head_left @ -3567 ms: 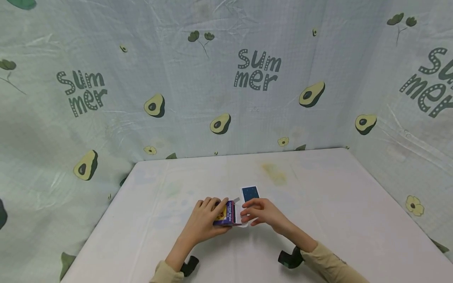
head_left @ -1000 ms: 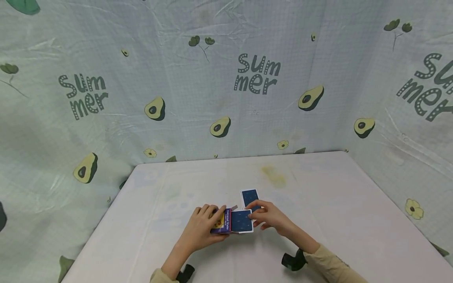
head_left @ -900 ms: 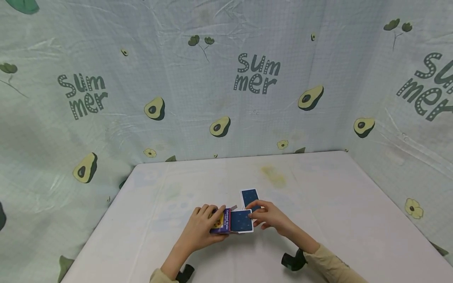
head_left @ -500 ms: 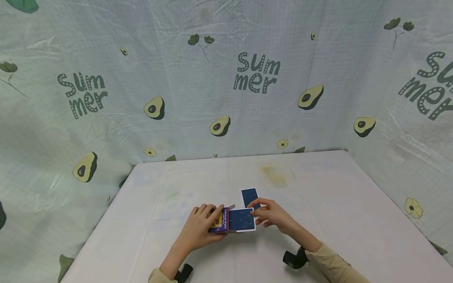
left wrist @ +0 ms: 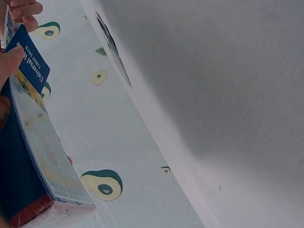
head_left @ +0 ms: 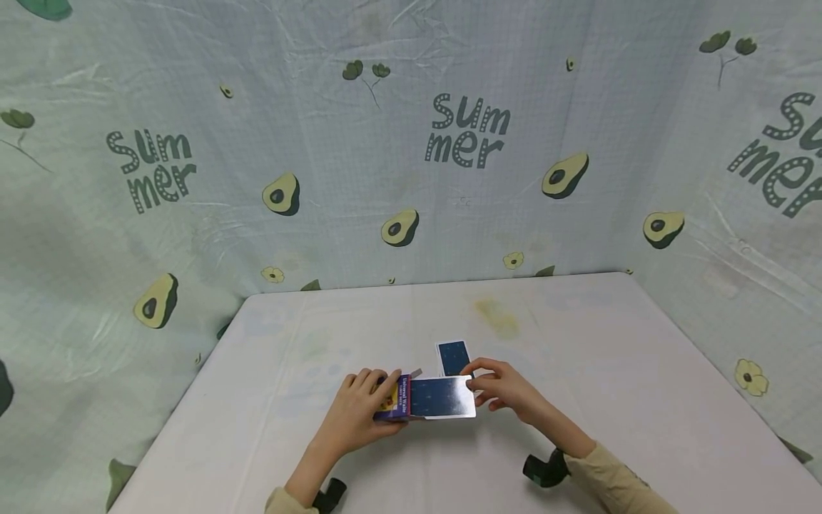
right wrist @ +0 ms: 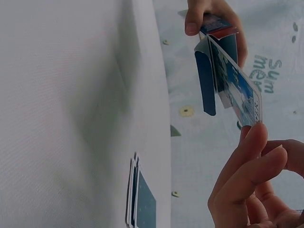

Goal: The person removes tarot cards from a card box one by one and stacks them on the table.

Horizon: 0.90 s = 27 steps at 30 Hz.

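My left hand (head_left: 356, 412) grips a purple and yellow tarot card box (head_left: 393, 400) from its left side, holding it above the table. From the box's right end a blue-backed tarot card (head_left: 442, 397) sticks out most of its length, light glinting off its outer end. My right hand (head_left: 507, 391) pinches that outer end between thumb and fingers. In the right wrist view, the card's picture side (right wrist: 240, 90) shows, and the open box flap (right wrist: 205, 83) hangs beside it. The left wrist view shows the box's side (left wrist: 23, 156) close up, with the thumb near the lettered flap (left wrist: 34, 64).
Behind the right hand, a small stack of blue-backed cards (head_left: 452, 355) lies on the white-covered table (head_left: 565, 343), slightly fanned. A patterned cloth (head_left: 347, 143) with avocados and lettering hangs behind the table. Dark wrist camera mounts (head_left: 546, 469) sit below both forearms.
Earlier the right fingers were at the box's mouth with no card drawn out. The card has since slid out rightward, further over the last second, as the hands moved apart.
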{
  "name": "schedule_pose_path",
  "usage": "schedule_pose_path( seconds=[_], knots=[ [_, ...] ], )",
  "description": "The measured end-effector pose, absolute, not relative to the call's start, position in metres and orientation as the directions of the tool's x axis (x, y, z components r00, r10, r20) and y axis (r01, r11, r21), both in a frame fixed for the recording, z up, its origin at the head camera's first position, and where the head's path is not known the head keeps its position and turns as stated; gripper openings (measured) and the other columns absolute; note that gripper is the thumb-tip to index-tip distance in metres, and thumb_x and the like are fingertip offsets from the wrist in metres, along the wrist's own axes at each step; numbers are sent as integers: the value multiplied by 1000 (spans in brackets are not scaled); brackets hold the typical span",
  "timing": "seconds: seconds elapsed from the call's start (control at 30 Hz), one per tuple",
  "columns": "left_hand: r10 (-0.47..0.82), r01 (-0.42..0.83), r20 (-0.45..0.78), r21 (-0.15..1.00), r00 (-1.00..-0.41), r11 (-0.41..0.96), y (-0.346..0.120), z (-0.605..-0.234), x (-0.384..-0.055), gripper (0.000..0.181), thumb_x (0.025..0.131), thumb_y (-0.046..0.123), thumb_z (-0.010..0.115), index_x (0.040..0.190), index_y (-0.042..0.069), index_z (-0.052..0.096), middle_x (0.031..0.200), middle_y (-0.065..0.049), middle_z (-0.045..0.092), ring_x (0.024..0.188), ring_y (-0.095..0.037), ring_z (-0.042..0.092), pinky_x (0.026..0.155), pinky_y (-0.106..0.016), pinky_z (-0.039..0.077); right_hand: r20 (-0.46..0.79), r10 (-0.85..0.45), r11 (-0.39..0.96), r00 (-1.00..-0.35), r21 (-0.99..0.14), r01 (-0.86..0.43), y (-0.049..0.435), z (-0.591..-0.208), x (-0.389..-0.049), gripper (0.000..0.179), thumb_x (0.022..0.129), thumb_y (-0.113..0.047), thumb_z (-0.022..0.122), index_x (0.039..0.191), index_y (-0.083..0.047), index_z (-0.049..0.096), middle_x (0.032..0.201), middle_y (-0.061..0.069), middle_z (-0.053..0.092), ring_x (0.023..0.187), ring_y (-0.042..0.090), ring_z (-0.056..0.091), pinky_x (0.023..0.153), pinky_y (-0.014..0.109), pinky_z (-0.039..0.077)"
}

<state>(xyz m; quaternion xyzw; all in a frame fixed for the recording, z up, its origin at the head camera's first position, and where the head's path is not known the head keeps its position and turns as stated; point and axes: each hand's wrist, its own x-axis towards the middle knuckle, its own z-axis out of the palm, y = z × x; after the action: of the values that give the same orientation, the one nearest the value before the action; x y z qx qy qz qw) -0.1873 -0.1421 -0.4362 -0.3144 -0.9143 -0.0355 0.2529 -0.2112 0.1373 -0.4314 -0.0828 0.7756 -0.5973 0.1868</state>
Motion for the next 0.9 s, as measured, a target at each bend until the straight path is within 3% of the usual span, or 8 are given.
schedule_pose_path(
  seconds=[0.5, 0.9],
  knots=[
    [540, 574, 463, -79, -703, 815, -146, -436, -185, 78, 62, 56, 71, 127, 19, 49, 102, 0, 54, 91, -16, 50, 77, -36, 42, -204, -314, 260, -927, -958, 123, 149, -431, -209, 33, 85, -28, 58, 109, -6, 55, 82, 1, 64, 65, 16, 63, 52, 24, 42],
    [519, 551, 458, -74, -721, 831, -154, -435, -184, 78, 62, 55, 71, 127, 18, 49, 104, -1, 54, 93, -17, 50, 77, -35, 42, -249, -212, 262, -945, -946, 191, 152, -431, -211, 31, 85, -27, 56, 109, -7, 55, 88, 3, 61, 66, 15, 62, 54, 24, 44]
  ],
)
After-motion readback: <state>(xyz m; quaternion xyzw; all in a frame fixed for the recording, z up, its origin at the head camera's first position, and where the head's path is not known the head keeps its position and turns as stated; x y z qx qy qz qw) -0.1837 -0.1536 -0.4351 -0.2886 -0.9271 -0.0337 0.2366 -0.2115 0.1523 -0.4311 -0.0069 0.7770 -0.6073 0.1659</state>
